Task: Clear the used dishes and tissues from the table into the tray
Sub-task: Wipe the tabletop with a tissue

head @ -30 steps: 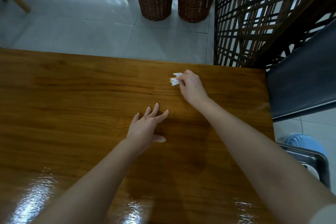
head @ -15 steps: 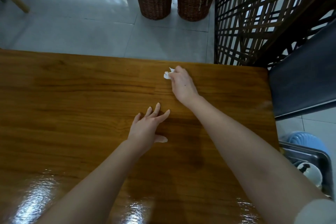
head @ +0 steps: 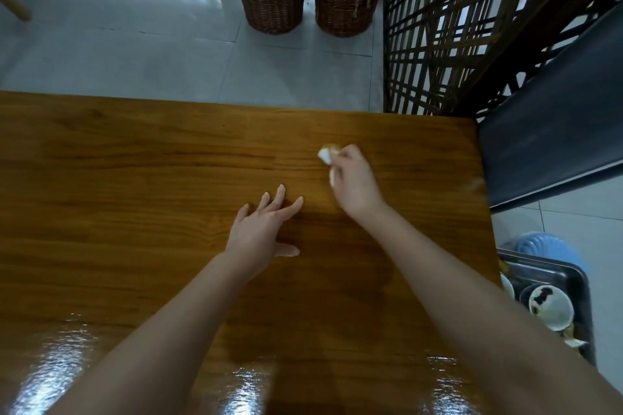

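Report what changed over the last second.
The right hand, gripping the tissue, slid it left along the table, then drew it back nearer the person. The left hand stayed spread on the table.

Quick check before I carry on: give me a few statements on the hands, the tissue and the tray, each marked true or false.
1. The right hand pinches a white tissue. True.
2. The left hand holds a cup. False: it rests on the table with its fingers straight and holds nothing.
3. The tray stands on the tabletop. False: it sits lower down, beyond the table's right edge.
4. A used bowl lies in the tray. True.
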